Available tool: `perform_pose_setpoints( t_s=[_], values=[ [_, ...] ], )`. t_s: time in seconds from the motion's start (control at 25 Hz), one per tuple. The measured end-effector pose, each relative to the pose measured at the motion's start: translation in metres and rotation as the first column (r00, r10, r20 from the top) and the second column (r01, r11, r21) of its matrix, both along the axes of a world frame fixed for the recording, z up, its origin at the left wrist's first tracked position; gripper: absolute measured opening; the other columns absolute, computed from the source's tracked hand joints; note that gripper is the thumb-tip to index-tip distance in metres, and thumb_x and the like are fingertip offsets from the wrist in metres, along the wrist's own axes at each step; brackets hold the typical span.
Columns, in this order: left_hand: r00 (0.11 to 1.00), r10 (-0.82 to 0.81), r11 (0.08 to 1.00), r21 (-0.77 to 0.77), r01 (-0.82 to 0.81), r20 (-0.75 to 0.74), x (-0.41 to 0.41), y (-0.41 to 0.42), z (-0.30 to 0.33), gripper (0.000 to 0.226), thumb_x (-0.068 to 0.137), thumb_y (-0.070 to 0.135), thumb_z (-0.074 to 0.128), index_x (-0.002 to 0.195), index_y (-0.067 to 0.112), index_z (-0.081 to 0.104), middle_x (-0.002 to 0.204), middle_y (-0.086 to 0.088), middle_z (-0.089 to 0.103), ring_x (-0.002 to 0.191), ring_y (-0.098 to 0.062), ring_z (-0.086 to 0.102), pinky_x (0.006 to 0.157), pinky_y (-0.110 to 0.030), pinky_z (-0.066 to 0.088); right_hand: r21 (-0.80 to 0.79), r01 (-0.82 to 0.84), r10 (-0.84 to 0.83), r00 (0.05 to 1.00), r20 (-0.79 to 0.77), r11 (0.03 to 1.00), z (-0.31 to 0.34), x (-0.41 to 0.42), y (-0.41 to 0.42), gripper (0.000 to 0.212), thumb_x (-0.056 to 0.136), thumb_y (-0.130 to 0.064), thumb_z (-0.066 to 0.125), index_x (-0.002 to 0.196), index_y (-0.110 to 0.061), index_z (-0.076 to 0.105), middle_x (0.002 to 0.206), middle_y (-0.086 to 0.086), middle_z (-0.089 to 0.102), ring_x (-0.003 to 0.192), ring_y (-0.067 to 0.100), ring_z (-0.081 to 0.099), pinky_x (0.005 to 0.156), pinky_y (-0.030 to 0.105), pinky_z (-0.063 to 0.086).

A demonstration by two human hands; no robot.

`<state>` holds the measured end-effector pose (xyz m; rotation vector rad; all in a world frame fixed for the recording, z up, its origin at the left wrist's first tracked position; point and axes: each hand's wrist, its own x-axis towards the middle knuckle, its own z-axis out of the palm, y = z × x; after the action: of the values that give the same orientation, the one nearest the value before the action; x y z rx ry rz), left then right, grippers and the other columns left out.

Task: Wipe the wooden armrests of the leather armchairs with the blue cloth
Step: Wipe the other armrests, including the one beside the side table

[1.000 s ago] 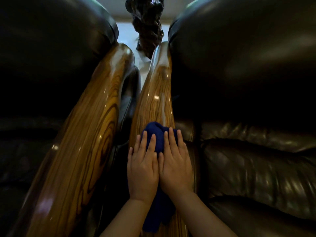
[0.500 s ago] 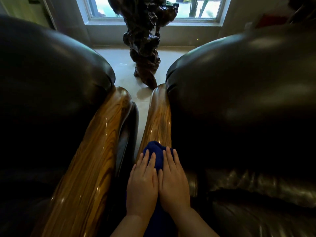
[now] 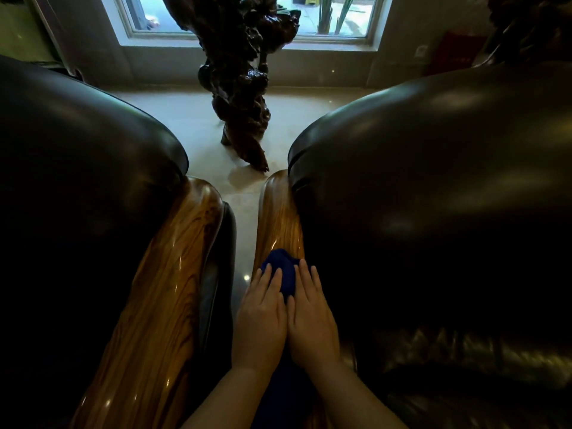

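Note:
Two dark leather armchairs stand side by side, each with a glossy wooden armrest. The blue cloth [image 3: 283, 274] lies on the right chair's armrest [image 3: 278, 218]. My left hand [image 3: 259, 320] and my right hand [image 3: 312, 317] rest flat on the cloth, side by side, fingers pointing away from me and pressing it onto the wood. Most of the cloth is hidden under my palms and forearms. The left chair's armrest [image 3: 164, 289] runs parallel on the left, untouched.
A narrow gap of pale floor [image 3: 244, 212] separates the armrests. Beyond them a dark gnarled wood sculpture [image 3: 244, 88] stands before a low window [image 3: 247, 32]. Bulky leather backrests [image 3: 433, 181] rise on both sides.
My hands and the cloth have slid farther along the right armrest, away from me. The view has lifted, so the floor, sculpture and window now show.

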<state>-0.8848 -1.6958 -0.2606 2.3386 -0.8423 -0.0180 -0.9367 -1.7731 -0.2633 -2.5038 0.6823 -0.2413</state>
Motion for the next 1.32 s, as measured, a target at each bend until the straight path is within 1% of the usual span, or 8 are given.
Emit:
perform_pose_setpoints(
  t_s=[0.2, 0.4, 0.56, 0.64, 0.84, 0.96, 1.08, 1.32],
  values=[
    [0.999, -0.028, 0.999, 0.015, 0.029, -0.043, 0.025, -0.017, 0.007, 0.047, 0.094, 0.021, 0.031, 0.141, 0.016, 0.025, 0.152, -0.004, 0.026, 0.141, -0.013, 0.017, 0.113, -0.028, 0.013, -0.058, 0.069, -0.071, 0.997, -0.020, 0.996, 0.002, 0.024, -0.012, 0.054, 0.097, -0.032, 0.019, 0.145, -0.018, -0.002, 0.158, -0.003, -0.005, 0.143, 0.010, -0.009, 0.115, 0.025, 0.005],
    [0.994, -0.050, 0.952, 0.297, 0.075, -0.092, 0.050, -0.028, 0.030, 0.051, 0.097, 0.028, 0.026, 0.144, 0.020, 0.007, 0.157, 0.000, 0.006, 0.143, -0.014, 0.004, 0.115, -0.046, 0.011, -0.114, 0.018, -0.028, 0.996, -0.085, 0.993, 0.024, 0.034, -0.036, 0.055, 0.096, -0.036, 0.031, 0.145, -0.016, 0.015, 0.156, 0.003, 0.017, 0.143, 0.019, 0.013, 0.114, 0.044, 0.020],
    [0.984, -0.140, 0.987, 0.093, 0.130, 0.108, 0.041, -0.004, 0.053, 0.052, 0.092, 0.023, 0.044, 0.140, 0.013, 0.027, 0.148, -0.008, 0.033, 0.134, -0.020, 0.033, 0.109, -0.038, 0.028, -0.146, -0.100, 0.099, 0.995, -0.011, 0.984, 0.037, 0.015, -0.051, 0.054, 0.087, -0.029, 0.054, 0.136, -0.015, 0.039, 0.140, 0.006, 0.044, 0.129, 0.021, 0.037, 0.106, 0.038, 0.036],
    [0.959, -0.254, 0.963, 0.121, 0.239, 0.125, 0.036, 0.012, 0.054, 0.050, 0.090, 0.016, 0.048, 0.138, 0.013, 0.033, 0.143, -0.006, 0.041, 0.129, -0.018, 0.040, 0.105, -0.028, 0.032, -0.101, -0.141, 0.137, 0.990, -0.040, 0.985, 0.037, 0.012, -0.046, 0.049, 0.085, -0.025, 0.057, 0.132, -0.014, 0.045, 0.138, 0.005, 0.044, 0.126, 0.021, 0.039, 0.103, 0.035, 0.039],
    [0.976, -0.216, 0.960, 0.186, 0.208, 0.020, 0.018, 0.015, 0.049, 0.045, 0.090, 0.008, 0.046, 0.135, 0.013, 0.039, 0.144, -0.005, 0.039, 0.133, -0.018, 0.035, 0.107, -0.030, 0.031, -0.140, -0.112, 0.114, 0.994, 0.002, 0.984, 0.036, 0.008, -0.034, 0.031, 0.086, -0.013, 0.055, 0.117, -0.012, 0.059, 0.130, 0.005, 0.051, 0.117, 0.020, 0.046, 0.097, 0.030, 0.041],
    [0.970, -0.238, 0.954, 0.199, 0.225, 0.042, 0.004, 0.015, 0.057, 0.028, 0.089, 0.011, 0.045, 0.116, 0.012, 0.056, 0.123, -0.006, 0.056, 0.113, -0.018, 0.050, 0.094, -0.032, 0.044, -0.123, -0.126, 0.123, 0.992, -0.028, 0.984, 0.039, -0.005, -0.028, 0.026, 0.085, -0.009, 0.055, 0.110, -0.012, 0.061, 0.120, 0.004, 0.055, 0.108, 0.019, 0.051, 0.092, 0.029, 0.045],
    [0.963, -0.267, 0.933, 0.237, 0.269, -0.044, -0.011, 0.029, 0.068, 0.022, 0.090, 0.014, 0.045, 0.107, 0.018, 0.060, 0.114, -0.001, 0.059, 0.101, -0.012, 0.055, 0.085, -0.023, 0.044, -0.075, -0.139, 0.133, 0.988, -0.083, 0.987, 0.052, -0.031, -0.021, 0.015, 0.085, -0.014, 0.056, 0.099, -0.017, 0.061, 0.107, 0.000, 0.056, 0.096, 0.015, 0.056, 0.079, 0.025, 0.048],
    [0.976, -0.059, 0.996, 0.049, 0.071, -0.208, -0.009, 0.062, 0.139, 0.019, 0.086, 0.009, 0.055, 0.099, 0.020, 0.065, 0.093, 0.008, 0.063, 0.090, -0.006, 0.061, 0.073, -0.016, 0.048, -0.003, -0.012, 0.012, 1.000, -0.007, 1.000, 0.126, -0.075, -0.035, 0.008, 0.083, -0.027, 0.057, 0.089, -0.031, 0.058, 0.088, -0.011, 0.060, 0.076, 0.003, 0.054, 0.062, 0.017, 0.041]
  ],
)
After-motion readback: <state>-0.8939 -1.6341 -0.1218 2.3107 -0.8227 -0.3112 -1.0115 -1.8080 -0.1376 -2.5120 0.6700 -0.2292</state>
